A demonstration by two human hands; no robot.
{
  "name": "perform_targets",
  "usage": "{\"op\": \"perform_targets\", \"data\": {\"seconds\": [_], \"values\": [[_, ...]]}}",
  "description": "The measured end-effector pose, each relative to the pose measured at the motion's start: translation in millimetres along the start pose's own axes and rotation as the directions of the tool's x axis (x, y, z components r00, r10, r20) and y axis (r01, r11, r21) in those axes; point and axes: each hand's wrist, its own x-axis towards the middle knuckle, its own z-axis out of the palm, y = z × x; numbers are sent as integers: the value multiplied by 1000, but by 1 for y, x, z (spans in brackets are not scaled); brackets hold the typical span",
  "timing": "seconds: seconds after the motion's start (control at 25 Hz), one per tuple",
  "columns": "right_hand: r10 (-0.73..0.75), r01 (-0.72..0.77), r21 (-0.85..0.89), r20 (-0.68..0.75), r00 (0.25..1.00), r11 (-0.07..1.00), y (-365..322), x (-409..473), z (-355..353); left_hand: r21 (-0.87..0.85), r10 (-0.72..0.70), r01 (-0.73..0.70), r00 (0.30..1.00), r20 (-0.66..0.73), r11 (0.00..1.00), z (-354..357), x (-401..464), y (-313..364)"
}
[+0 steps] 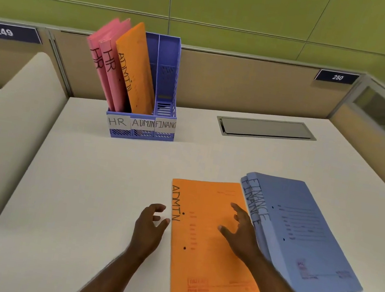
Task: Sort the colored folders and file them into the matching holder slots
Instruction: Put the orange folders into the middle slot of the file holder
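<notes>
1. Head view, far side of the desk (pixel 95 181): the blue holder (pixel 157 125) stands against the partition, its three slots labelled HR, ADMIN and FINANCE from left to right; two pink HR folders (pixel 101 60) lean in the left slot and one orange ADMIN folder (pixel 135 71) leans in the middle slot, all tilted leftward because each slot is wider than its load; the FINANCE slot on the right shows no folder, so I judge the blue ones are yet to be filed

2. Head view, near side: a second orange ADMIN folder (pixel 203 248) lies flat in front of me, its lower corner overhanging the desk edge, label along the left edge where I can read it; just to its right the blue FINANCE folders (pixel 304 229) lie stacked, their left edges overlapping the orange one, which is likely why it must be slid clear first

3. Head view, my hands: my left hand (pixel 148 227) hovers at the orange folder's left edge, fingers loosely curled and holding nothing, placed to catch that edge; my right hand (pixel 241 231) is spread open over the folder's right part beside the blue stack, gripping nothing; whether its fingertips touch the cover I cannot tell

4. My judgement: this orange folder is next, bound for the middle slot beside its twin
</notes>
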Motion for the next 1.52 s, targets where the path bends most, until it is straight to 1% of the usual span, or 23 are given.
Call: {"op": "perform_targets", "data": {"seconds": [0.08, 0.2, 0.32, 0.4, 0.44, 0.52, 0.6, 0.68, 0.76, 0.8, 0.88, 0.96, 1.12, 1.2, 1.36, 1.52], "values": [[3, -2, -44, 22, 1000, 999, 13, -14, -8, 25, 0, 0, 1000, 9, 1000, 14, -23, 0], [46, -42, -52, 74, 996, 998, 33, -38, -14, 102, 9, -12, 1000, 27, 995, 32, -53, -4], [96, -86, -89, 107, 990, 992, 45, -54, -16, 201, -7, 0, 999, 33, 980, 45, -73, -5], [109, -99, -93, 110, 988, 991, 51, -62, -17, 221, -26, 18, 999, 36, 975, 52, -82, -2], [115, -106, -79, 108, 987, 991, 53, -64, -18, 187, -59, 52, 998, 33, 981, 54, -84, 1], [121, -117, -40, 116, 986, 992, 54, -67, -21, 51, -162, 161, 987, 18, 986, 57, -85, 10], [124, -121, -28, 132, 984, 992, 55, -68, -24, -54, -254, 253, 967, -13, 966, 58, -81, 19], [121, -118, -30, 140, 983, 993, 56, -69, -27, -170, -351, 341, 936, -28, 925, 58, -77, 29], [116, -111, -37, 151, 982, 993, 56, -69, -28, -275, -429, 414, 903, 10, 867, 56, -74, 37], [108, -102, -45, 159, 981, 994, 57, -69, -29, -287, -440, 432, 897, 37, 855, 55, -71, 39], [93, -84, -59, 172, 981, 995, 58, -69, -31, -243, -402, 411, 912, 87, 879, 55, -67, 41], [86, -76, -61, 169, 982, 995, 60, -69, -33, -218, -337, 352, 936, 106, 910, 56, -69, 44], [69, -64, -47, 117, 991, 997, 56, -65, -33, -293, -231, 252, 967, 102, 922, 52, -75, 48], [56, -53, -34, 85, 995, 998, 50, -58, -33, -352, -184, 215, 975, 121, 911, 42, -76, 47], [24, -25, 83, 19, 1000, 996, 20, -35, -35, -463, -75, 149, 982, 174, 874, 13, -69, 47], [19, -12, 179, -33, 999, 984, -21, -6, -31, -495, 2, 86, 985, 174, 865, -16, -46, 56]]}}
